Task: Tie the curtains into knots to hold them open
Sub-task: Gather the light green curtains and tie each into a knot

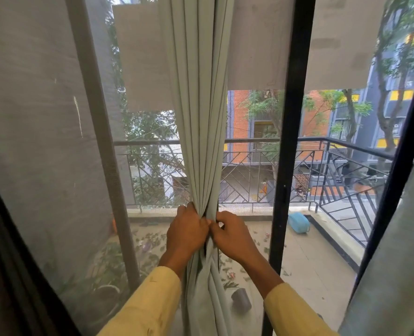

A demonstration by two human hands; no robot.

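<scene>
Curtain (198, 117) bunched between left hand (186, 232), right hand (233, 236); both grip it.

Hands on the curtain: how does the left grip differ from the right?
The left hand sits slightly higher than the right hand. The left hand meets the curtain from its left side, the right hand from its right. The left hand's fingers curl into the gathered folds; the right hand's fingertips pinch its edge. Both hold the same curtain, nearly touching.
</scene>
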